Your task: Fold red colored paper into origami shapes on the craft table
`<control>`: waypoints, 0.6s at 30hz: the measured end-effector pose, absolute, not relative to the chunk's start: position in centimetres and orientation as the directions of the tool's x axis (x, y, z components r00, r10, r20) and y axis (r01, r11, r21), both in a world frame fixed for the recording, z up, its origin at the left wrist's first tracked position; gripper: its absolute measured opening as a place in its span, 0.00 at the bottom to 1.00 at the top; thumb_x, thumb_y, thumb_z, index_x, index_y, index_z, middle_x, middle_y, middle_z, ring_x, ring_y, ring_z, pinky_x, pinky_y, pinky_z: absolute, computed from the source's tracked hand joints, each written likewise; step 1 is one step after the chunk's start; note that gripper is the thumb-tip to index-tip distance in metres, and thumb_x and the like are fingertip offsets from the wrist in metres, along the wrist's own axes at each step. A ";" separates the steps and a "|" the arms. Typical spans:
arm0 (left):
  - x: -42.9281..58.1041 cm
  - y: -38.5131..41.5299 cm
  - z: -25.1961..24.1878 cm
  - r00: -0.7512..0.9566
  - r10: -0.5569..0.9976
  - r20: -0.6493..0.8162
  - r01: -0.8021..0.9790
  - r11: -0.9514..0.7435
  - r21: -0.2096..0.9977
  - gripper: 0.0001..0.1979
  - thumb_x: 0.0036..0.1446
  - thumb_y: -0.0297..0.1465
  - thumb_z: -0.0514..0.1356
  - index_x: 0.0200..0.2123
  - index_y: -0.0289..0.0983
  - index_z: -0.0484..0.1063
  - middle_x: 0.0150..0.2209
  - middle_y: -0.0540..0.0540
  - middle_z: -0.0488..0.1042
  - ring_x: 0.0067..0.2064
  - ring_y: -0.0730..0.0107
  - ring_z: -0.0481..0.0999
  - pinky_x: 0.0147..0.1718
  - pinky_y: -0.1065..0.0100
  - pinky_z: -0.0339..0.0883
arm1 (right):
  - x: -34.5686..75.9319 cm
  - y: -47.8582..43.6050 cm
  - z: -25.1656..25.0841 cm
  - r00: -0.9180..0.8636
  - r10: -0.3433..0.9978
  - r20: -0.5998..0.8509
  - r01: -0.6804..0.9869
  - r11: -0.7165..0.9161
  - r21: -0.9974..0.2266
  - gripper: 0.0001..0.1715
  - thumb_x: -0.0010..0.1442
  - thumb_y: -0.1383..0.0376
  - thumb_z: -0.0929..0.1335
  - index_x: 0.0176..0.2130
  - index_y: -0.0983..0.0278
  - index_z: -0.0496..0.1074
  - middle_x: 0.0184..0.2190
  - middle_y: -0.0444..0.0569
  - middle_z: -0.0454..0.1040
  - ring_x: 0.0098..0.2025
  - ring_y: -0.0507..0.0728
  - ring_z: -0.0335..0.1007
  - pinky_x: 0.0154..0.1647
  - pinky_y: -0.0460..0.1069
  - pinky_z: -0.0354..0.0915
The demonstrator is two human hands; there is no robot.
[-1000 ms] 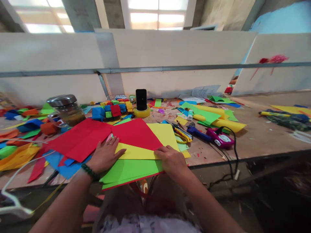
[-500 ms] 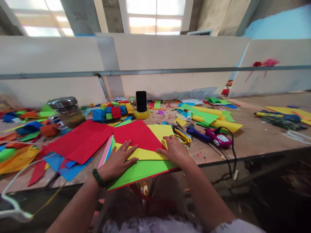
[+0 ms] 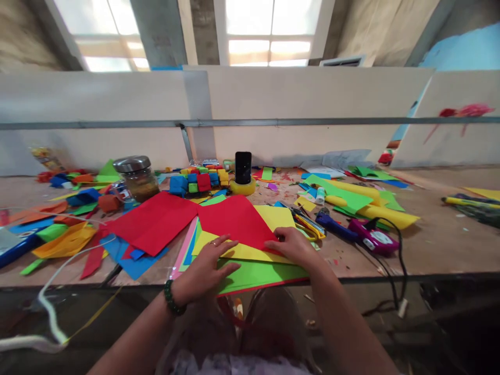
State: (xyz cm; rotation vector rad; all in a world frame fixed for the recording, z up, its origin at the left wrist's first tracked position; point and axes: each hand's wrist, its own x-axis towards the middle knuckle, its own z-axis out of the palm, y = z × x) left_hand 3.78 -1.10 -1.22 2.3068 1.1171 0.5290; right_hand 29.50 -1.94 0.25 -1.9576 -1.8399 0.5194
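The left hand is being pressed flat, fingers spread, on the yellow paper sheet at the near edge of the wooden desk. The right hand, at its 3 o'clock, is being rested with bent fingers on the red paper sheet; whether anything is being pinched cannot be told.

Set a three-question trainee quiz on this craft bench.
1. True or false: the left hand and the right hand both rest on the paper stack.
2. The phone stands in: A a tape roll, B a mug, C a shoebox?
3. On which side of the paper stack, by the person's own sides, does the purple glue gun lie?
Key: 1 true; 2 A; 3 right.
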 end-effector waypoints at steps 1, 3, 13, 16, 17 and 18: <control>3.8 -1.5 -0.9 0.555 0.821 0.137 0.540 -0.481 0.691 0.23 0.59 0.45 0.56 0.51 0.38 0.72 0.55 0.37 0.71 0.57 0.54 0.69 0.55 0.56 0.63 | 29.5 -2.3 0.4 0.042 0.998 0.047 0.794 -0.005 -0.608 0.21 0.51 0.51 0.69 0.21 0.63 0.64 0.19 0.39 0.59 0.24 0.50 0.56 0.24 0.46 0.48; 3.9 -2.2 -0.4 0.520 0.851 0.065 0.441 -0.333 0.833 0.21 0.58 0.47 0.55 0.38 0.35 0.76 0.38 0.39 0.78 0.42 0.59 0.77 0.41 0.63 0.70 | 29.3 -3.3 0.7 0.034 0.991 0.129 0.613 0.081 -0.786 0.23 0.51 0.50 0.69 0.20 0.63 0.60 0.19 0.38 0.54 0.23 0.49 0.51 0.24 0.45 0.48; 7.2 -3.3 0.0 0.379 0.924 -0.046 -0.440 0.224 0.870 0.22 0.54 0.42 0.64 0.48 0.34 0.73 0.47 0.40 0.78 0.51 0.56 0.75 0.49 0.59 0.69 | 27.1 -8.5 0.1 -0.030 0.994 0.103 0.242 0.107 -0.964 0.23 0.47 0.48 0.72 0.24 0.65 0.69 0.21 0.44 0.68 0.25 0.52 0.60 0.24 0.46 0.58; 8.0 -3.4 0.0 0.307 0.950 -0.059 -0.553 0.229 0.801 0.22 0.52 0.35 0.67 0.50 0.36 0.71 0.50 0.42 0.76 0.54 0.56 0.73 0.52 0.57 0.69 | 27.1 -8.6 0.6 -0.112 0.992 0.055 0.142 0.071 -0.987 0.23 0.51 0.49 0.71 0.38 0.64 0.74 0.34 0.49 0.76 0.35 0.57 0.70 0.34 0.49 0.66; 8.1 -3.6 0.0 0.336 0.939 -0.068 -0.541 0.252 0.802 0.22 0.51 0.34 0.67 0.49 0.35 0.72 0.50 0.42 0.77 0.53 0.55 0.74 0.52 0.58 0.69 | 27.2 -8.5 0.9 -0.097 0.993 0.063 0.077 0.070 -0.995 0.24 0.52 0.49 0.71 0.41 0.63 0.74 0.37 0.50 0.77 0.38 0.58 0.71 0.37 0.50 0.67; 8.2 -3.8 0.0 0.376 0.923 -0.081 -0.517 0.282 0.808 0.21 0.51 0.34 0.68 0.48 0.34 0.73 0.49 0.41 0.77 0.53 0.55 0.74 0.52 0.58 0.70 | 27.2 -8.3 1.2 -0.065 0.995 0.073 0.010 0.074 -0.997 0.24 0.53 0.50 0.71 0.43 0.63 0.74 0.38 0.50 0.77 0.40 0.59 0.72 0.39 0.51 0.68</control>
